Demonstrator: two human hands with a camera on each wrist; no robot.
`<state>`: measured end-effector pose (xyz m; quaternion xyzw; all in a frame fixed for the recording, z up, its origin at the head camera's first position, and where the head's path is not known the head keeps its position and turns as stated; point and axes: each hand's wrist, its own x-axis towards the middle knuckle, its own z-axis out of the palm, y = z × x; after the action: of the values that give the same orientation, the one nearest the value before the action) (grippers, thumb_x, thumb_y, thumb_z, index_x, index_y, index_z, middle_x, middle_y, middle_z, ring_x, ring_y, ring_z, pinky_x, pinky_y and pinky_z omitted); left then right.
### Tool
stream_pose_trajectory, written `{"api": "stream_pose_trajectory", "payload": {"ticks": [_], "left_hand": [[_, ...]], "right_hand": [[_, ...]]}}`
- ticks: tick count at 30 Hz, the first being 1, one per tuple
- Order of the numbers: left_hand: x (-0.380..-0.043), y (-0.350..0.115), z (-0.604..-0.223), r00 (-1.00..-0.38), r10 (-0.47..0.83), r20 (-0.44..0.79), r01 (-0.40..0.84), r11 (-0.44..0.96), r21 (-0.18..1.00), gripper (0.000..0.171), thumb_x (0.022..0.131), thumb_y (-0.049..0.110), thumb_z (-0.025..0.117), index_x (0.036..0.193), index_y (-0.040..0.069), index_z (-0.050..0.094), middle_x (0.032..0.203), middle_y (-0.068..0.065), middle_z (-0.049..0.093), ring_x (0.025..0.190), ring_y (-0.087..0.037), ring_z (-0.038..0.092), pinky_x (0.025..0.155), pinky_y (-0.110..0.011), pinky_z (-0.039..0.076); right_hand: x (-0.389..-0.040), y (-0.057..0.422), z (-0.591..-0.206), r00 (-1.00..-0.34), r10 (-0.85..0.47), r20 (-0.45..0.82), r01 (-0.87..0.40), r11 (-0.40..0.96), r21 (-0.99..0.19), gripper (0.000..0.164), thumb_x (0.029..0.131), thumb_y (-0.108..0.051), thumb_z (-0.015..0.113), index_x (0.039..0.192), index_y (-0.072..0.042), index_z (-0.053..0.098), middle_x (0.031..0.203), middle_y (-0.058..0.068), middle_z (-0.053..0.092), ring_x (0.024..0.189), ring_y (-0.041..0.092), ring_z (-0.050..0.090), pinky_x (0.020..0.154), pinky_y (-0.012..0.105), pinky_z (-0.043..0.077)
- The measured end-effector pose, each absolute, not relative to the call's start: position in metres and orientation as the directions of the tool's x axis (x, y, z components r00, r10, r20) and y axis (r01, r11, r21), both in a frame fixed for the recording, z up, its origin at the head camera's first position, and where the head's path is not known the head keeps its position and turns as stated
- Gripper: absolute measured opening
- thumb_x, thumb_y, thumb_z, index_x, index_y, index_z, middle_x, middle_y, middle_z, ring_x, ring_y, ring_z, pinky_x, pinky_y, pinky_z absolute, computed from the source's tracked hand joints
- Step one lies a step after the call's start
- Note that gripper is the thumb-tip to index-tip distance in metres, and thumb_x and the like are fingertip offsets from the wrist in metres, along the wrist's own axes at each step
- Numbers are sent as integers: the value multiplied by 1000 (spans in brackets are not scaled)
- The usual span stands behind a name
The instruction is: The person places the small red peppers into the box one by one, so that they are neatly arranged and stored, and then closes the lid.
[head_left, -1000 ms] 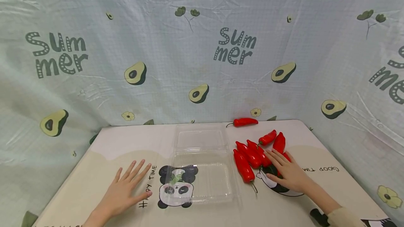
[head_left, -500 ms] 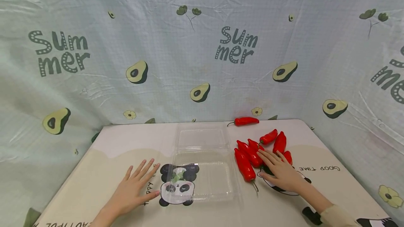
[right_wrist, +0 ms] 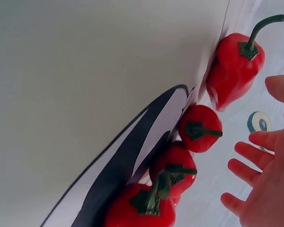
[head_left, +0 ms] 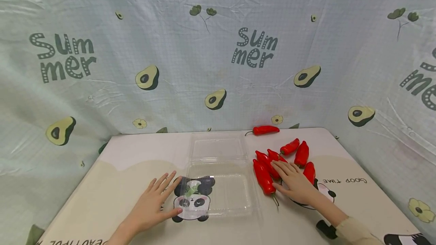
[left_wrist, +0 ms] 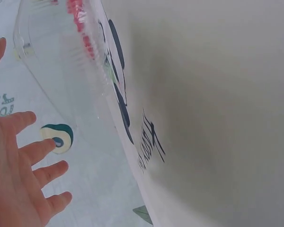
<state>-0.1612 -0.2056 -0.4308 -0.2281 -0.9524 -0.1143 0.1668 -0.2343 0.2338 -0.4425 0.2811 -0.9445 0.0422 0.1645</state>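
Note:
My left hand, fingers spread, hovers just left of an opened clear plastic box; in the left wrist view a gap separates its fingers from the box wall. My right hand is over the red chili peppers, its fingers extended and partly hiding some of them. The nearest whole pepper lies left of the hand with its green stem toward me. Others, such as the pepper, lie to its right. In the right wrist view, no pepper is in the hand's grasp.
One chili pepper lies alone at the table's back edge. The box lid lies folded back behind its base. A patterned curtain rises behind and beside the table. Panda drawings and lettering mark the tabletop.
My left hand has moved right, closer to the clear box. The right hand has slid left over the peppers, uncovering the one on its right. The box stays put.

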Motion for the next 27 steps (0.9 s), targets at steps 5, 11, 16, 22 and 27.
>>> {"api": "stream_pose_trajectory", "payload": {"ticks": [5,11,16,22,27], "left_hand": [[-159,-198,-432,-820,416,392,495,860,123,84,69,58,62,139,22,32,145,-3,32,129,-28,33,104,-14,-19],[-158,-192,-433,-829,422,368,489,865,111,88,69,61,60,140,19,31,145,-6,31,129,-32,34,103,-14,-20],[-158,-188,-432,-825,427,370,490,867,94,89,68,63,60,138,14,34,144,-8,32,129,-31,34,103,-15,-21],[-160,-184,-430,-839,421,344,483,868,116,91,67,63,61,138,12,33,145,-10,30,130,-33,32,111,-28,-12],[-162,-182,-432,-845,425,325,479,871,107,92,69,63,59,139,10,32,145,-12,28,130,-34,31,110,-46,9]], "right_hand": [[-236,226,-444,-780,-524,343,-552,834,17,66,76,-38,65,131,-8,43,131,7,47,120,28,42,98,53,31],[-238,218,-446,-773,-532,346,-556,831,36,64,77,-39,64,130,-9,44,128,7,50,117,26,44,97,52,34],[-238,213,-444,-789,-511,342,-538,843,19,65,77,-41,63,131,-9,44,129,8,49,117,27,44,97,52,35],[-242,207,-443,-798,-499,337,-524,852,22,65,79,-44,60,131,-10,43,130,9,48,117,27,43,96,52,36],[-244,202,-443,-815,-490,309,-510,860,21,66,80,-46,58,132,-10,42,130,9,47,117,27,42,99,52,33]]}}
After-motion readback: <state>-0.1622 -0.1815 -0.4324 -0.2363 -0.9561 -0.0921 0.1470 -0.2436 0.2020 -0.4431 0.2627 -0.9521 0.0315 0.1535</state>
